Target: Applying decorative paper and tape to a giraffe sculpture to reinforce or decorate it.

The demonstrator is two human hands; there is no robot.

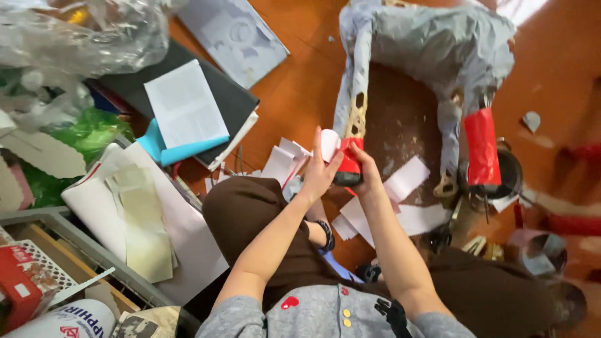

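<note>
- I see both hands meeting at the bottom of the near-left leg (357,119) of a grey paper-covered animal figure (438,44) that stands on the orange floor (300,87).
- The leg runs nearly upright in the picture, from the figure's body at the far end down toward me, leaning slightly left at the top.
- My left hand (319,170) comes in from the left with its fingers (318,145) stretched flat, pressing a piece of red and white paper (341,150) against the leg rather than closing on it.
- My right hand (364,172) is on the right side, its fingers curled round the red wrap (350,164) at the leg's foot.
- So the wrapped part lies between the two hands, touching both, about equally near each.
- The far-right leg already carries a red sleeve (482,153) above a dark pot (510,175).
- White paper scraps (407,178) lie on the floor just beside the hands, near my knee (244,206).
</note>
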